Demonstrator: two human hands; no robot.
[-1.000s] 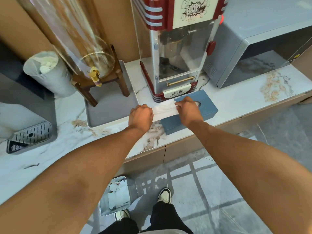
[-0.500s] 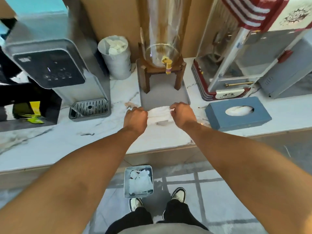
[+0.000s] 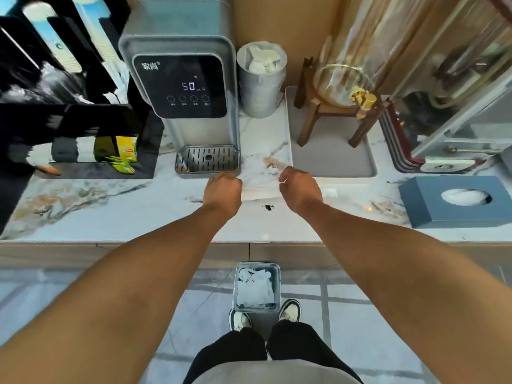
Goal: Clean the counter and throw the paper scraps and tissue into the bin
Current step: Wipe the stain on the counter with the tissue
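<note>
A white tissue [image 3: 260, 189] is stretched flat between my left hand [image 3: 222, 191] and my right hand [image 3: 299, 188], both closed on its ends, just above the marble counter [image 3: 110, 206]. A small dark speck of dirt [image 3: 268, 207] lies on the counter right below the tissue. A small white paper scrap [image 3: 329, 192] lies to the right of my right hand. The blue tissue box [image 3: 432, 206] sits at the right. On the floor under the counter edge stands a small grey bin [image 3: 274, 268] with white paper inside.
A grey water dispenser [image 3: 180, 87] with its drip tray [image 3: 207, 162] stands behind my left hand. A lined cylindrical container [image 3: 260, 90], a glass drink dispenser on a wooden stand [image 3: 340, 117] on a grey tray, and a popcorn machine [image 3: 443, 128] line the back. My shoes flank the bin.
Both hands have carried the tissue leftward along the counter, from the tissue box to the spot in front of the water dispenser. The view has swung left with them.
</note>
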